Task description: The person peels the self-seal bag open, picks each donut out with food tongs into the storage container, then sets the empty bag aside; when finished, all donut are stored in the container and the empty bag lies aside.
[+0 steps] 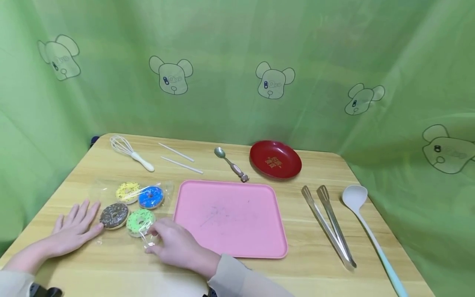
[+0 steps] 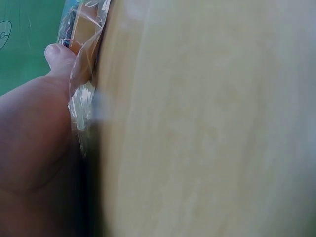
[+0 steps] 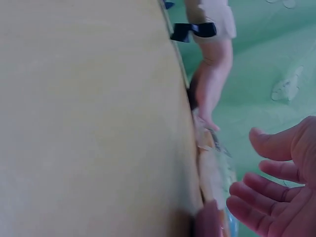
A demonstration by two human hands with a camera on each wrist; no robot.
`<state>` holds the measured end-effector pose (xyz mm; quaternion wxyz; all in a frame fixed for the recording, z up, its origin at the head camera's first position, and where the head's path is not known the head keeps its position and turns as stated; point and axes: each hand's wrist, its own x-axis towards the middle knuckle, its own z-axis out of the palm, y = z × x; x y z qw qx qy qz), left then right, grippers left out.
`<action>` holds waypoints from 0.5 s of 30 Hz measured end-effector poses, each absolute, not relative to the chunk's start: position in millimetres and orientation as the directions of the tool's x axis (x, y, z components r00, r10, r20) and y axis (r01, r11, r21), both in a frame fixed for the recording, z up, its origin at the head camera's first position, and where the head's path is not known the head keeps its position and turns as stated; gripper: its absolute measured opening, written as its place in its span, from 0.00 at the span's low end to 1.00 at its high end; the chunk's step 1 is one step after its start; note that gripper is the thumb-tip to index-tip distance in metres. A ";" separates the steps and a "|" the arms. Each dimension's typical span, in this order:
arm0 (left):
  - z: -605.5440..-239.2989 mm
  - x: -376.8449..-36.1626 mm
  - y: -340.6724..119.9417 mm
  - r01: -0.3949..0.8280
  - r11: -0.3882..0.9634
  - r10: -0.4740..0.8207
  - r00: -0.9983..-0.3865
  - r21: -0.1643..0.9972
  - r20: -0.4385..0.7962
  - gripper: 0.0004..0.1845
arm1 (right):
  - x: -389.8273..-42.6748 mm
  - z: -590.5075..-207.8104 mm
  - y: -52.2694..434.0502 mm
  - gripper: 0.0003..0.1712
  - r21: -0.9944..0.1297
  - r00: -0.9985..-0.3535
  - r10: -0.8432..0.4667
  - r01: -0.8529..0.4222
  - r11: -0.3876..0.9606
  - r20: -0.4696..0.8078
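Several toy donuts lie in a clear plastic bag (image 1: 168, 187): a yellow one (image 1: 128, 192), a blue one (image 1: 151, 197), a dark brown one (image 1: 114, 215) and a green one (image 1: 140, 222). My left hand (image 1: 76, 227) rests spread on the table at the bag's left side, its thumb touching the bag by the brown donut. In the left wrist view the thumb (image 2: 60, 58) meets the plastic. Beside the green donut, my right hand (image 1: 176, 243) is at the bag's near right corner. The right wrist view shows its thumb (image 3: 271, 144) apart from the bent fingers, nothing between them.
A pink tray (image 1: 230, 222) lies right of the bag. Behind are a whisk (image 1: 130, 152), two white sticks (image 1: 182, 165), a spoon (image 1: 231, 165) and a red plate (image 1: 276, 161). Metal tongs (image 1: 330, 231) and a ladle (image 1: 375, 239) lie at the right. A green curtain (image 1: 222, 107) surrounds the table.
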<state>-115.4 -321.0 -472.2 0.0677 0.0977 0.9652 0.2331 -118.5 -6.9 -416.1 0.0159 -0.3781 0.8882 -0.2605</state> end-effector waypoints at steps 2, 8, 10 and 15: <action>-470.5 -115.7 -321.2 0.159 0.878 0.219 -0.972 0.451 -0.084 0.39 | -117.1 -418.0 -10.6 0.20 -0.438 -0.723 -0.676 -0.658 0.613 0.141; -468.1 -114.6 -320.2 0.160 0.884 0.221 -0.971 0.439 -0.092 0.39 | -116.6 -424.1 -18.1 0.20 -0.400 -0.746 -0.658 -0.637 0.659 0.104; -468.7 -114.3 -319.5 0.157 0.885 0.220 -0.971 0.437 -0.095 0.39 | -116.5 -426.0 -19.8 0.19 -0.381 -0.742 -0.663 -0.644 0.664 0.098; -469.5 -114.2 -318.5 0.155 0.887 0.217 -0.972 0.435 -0.096 0.39 | -116.1 -430.0 -23.9 0.19 -0.353 -0.732 -0.676 -0.657 0.666 0.087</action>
